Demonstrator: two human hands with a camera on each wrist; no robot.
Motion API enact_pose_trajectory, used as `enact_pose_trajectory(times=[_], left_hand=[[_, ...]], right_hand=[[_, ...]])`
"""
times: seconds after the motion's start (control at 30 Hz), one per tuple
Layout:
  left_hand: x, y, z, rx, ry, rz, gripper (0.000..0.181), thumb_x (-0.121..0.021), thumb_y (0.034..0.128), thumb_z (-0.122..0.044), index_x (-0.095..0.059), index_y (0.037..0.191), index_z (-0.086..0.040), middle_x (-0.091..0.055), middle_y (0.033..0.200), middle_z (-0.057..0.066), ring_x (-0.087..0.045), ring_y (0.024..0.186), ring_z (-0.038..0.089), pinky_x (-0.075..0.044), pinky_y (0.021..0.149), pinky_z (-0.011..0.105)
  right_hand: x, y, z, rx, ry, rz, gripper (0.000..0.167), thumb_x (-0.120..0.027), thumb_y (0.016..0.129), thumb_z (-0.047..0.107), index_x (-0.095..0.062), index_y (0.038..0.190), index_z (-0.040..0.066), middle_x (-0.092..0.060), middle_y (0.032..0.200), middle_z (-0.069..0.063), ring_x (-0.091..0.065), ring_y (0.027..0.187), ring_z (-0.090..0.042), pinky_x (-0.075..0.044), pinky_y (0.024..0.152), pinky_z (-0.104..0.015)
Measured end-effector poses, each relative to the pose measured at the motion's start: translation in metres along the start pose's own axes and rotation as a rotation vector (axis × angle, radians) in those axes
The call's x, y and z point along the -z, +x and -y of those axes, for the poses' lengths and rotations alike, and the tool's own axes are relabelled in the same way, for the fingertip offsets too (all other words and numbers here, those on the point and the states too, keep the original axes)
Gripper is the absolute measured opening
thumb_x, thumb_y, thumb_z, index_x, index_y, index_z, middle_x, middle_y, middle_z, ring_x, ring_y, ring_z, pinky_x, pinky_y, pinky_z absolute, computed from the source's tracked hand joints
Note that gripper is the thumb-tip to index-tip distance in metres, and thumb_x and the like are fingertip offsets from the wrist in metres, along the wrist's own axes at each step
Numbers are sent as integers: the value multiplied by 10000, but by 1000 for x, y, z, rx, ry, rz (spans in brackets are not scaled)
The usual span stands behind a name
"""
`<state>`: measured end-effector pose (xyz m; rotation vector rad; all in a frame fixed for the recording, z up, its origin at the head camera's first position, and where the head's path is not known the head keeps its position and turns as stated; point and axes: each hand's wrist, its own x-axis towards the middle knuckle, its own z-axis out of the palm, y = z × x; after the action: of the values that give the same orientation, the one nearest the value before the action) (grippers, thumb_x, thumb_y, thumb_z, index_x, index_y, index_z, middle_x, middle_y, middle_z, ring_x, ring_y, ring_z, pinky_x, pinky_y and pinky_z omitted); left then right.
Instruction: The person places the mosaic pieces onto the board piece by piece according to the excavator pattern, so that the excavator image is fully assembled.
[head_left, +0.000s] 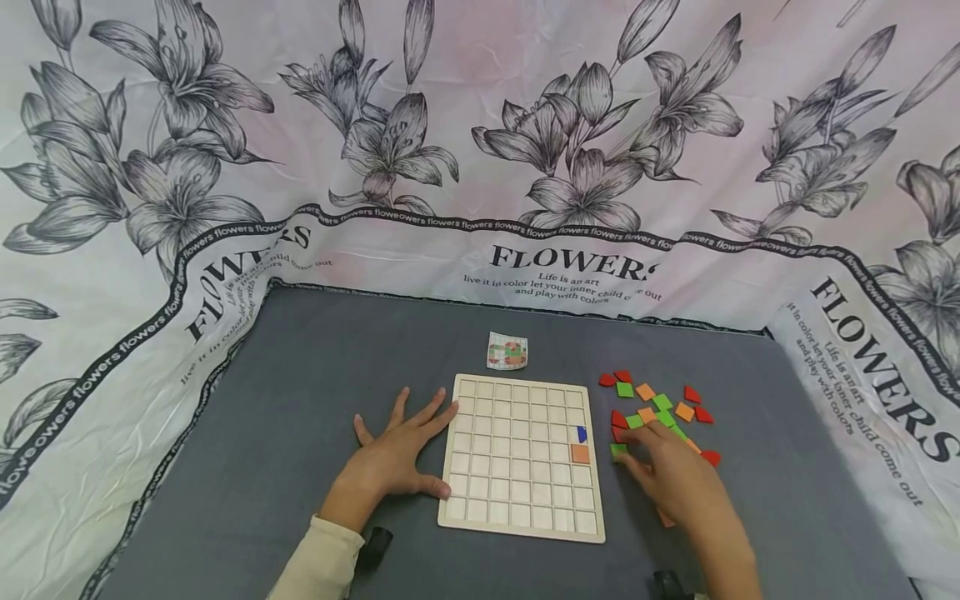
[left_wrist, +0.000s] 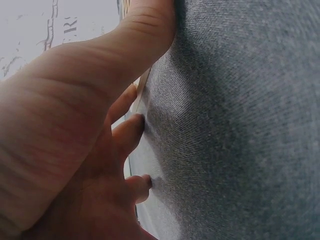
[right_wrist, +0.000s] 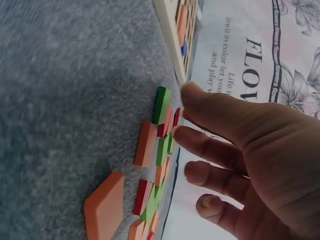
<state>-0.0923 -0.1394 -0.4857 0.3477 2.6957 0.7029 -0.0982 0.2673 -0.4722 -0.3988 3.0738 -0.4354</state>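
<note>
A pale wooden grid board (head_left: 521, 483) lies on the grey cloth. Its right column carries an orange square tile (head_left: 580, 454) and, just above that, a small blue piece (head_left: 582, 434). My left hand (head_left: 397, 458) is spread at the board's left side, with thumb and fingertip at its edge; in the left wrist view the fingers (left_wrist: 131, 134) reach down to the cloth and board edge. My right hand (head_left: 675, 471) hovers among loose tiles, thumb and fingers apart near a green square tile (head_left: 618, 452). The right wrist view shows nothing between thumb and fingers; contact with that tile cannot be judged.
Loose red tiles (head_left: 692, 394), green tiles (head_left: 662, 402) and orange tiles (head_left: 684, 412) are scattered right of the board. A small printed card (head_left: 507, 351) with a coloured pattern lies beyond it. Flower-printed fabric (head_left: 570, 275) rises behind and beside the grey surface.
</note>
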Motion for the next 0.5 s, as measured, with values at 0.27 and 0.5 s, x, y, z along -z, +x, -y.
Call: enact_pose_trajectory(times=[0.27,0.5], left_hand=[[0,0,1,-6,9,-7,1216,-933,676,-582,-283,1685,-386,-132,1772,-117,74,1632,397,97,1019,942],[-1,1,2,-9,3,3,1219,-930,677,-587,-278,1687,-383,-124,1772,-117,80,1631,397,108,1016,940]], right_hand=[[-4,1,-5,-17,1,68,358,-891,877,255,-764,1195,149,-669,1127,-15,-605,836,-149,-558,674,-382],[-6,3,-9,8,11,74,292,-866,906,218,-750,1163,142,-632,1065,14,-588,805,-123,-541,671,-364]])
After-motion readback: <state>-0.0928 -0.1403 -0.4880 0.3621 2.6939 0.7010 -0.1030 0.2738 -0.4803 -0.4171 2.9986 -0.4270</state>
